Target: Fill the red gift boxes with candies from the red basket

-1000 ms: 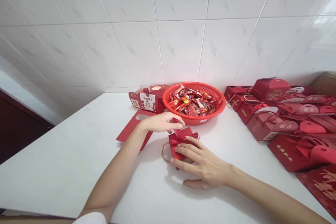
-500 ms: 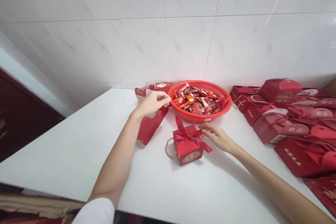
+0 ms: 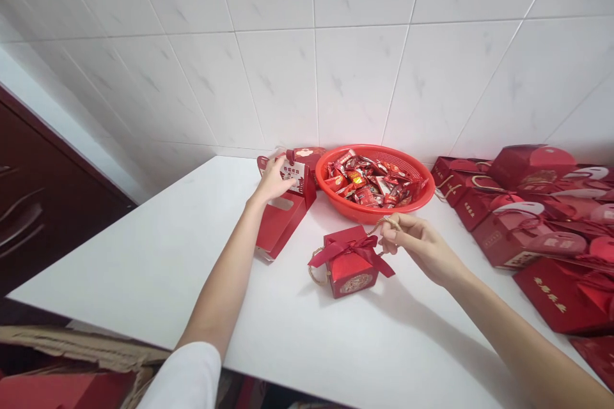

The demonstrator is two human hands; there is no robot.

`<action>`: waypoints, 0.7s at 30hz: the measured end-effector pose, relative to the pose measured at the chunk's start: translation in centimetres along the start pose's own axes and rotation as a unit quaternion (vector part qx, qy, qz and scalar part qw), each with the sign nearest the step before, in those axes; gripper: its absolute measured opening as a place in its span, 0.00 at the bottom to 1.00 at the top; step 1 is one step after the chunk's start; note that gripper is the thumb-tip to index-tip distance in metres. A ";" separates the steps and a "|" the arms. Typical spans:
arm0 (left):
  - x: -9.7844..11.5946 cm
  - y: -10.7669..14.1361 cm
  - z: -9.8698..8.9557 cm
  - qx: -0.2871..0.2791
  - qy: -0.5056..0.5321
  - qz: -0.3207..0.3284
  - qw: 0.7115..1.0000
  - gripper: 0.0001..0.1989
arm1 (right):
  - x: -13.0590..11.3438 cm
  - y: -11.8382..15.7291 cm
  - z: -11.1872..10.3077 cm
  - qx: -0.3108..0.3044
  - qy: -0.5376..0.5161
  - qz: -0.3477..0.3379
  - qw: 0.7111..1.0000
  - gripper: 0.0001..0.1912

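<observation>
Two hands work: the left hand (image 3: 272,182), fingers spread, is at an apparently unfinished printed box (image 3: 301,174), grip unclear; on the table (image 3: 158,255) a small box (image 3: 352,265) sits bow-tied, its rope handle (image 3: 375,226) pinched by the right hand (image 3: 425,246); finished-looking boxes (image 3: 522,239) crowd beyond.

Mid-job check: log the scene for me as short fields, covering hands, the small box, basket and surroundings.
Right hand: fingers on the cord handle of the small red box
Left hand: over the printed box; contact unclear
Small red box: on the white table, ribbon bow on top, second cord loop at its left
Basket: red, near the wall, holding wrapped packets
Picture's right: many red boxes grouped together
</observation>
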State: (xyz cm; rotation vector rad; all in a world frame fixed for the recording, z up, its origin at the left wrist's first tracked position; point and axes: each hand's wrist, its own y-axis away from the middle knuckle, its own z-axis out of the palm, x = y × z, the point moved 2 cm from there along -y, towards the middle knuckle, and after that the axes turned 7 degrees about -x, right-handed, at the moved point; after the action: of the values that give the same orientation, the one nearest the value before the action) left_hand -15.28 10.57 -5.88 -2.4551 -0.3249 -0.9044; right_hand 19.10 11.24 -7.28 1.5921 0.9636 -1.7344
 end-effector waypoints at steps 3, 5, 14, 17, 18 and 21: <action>-0.1 -0.1 -0.3 0.007 0.011 -0.015 1.000 0.20 | -0.7 0.7 1.6 -0.039 0.002 -0.004 0.999 0.15; 0.2 -0.1 -0.9 0.008 0.019 -0.022 1.000 0.14 | -0.8 1.0 2.5 -0.062 0.033 -0.010 0.997 0.15; 3.9 0.9 -2.2 -0.086 0.095 0.023 0.991 0.10 | -1.1 0.5 2.8 -0.015 0.164 -0.044 0.985 0.12; 5.5 1.5 -2.4 -0.154 0.085 0.075 0.981 0.10 | -1.4 0.5 2.1 0.013 0.137 -0.031 0.990 0.14; 6.0 1.8 -2.6 -0.173 0.085 0.093 0.977 0.11 | -1.7 0.6 1.8 0.026 0.130 -0.029 0.991 0.15; 7.4 2.4 -2.9 -0.197 0.106 0.130 0.966 0.13 | -2.8 0.8 1.0 0.064 0.136 -0.035 0.988 0.15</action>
State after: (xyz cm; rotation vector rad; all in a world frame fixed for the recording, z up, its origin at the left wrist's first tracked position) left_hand -10.37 7.34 -0.07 -2.6324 0.2754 -1.1908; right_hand 19.46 9.84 -4.57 1.9360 1.0655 -1.6840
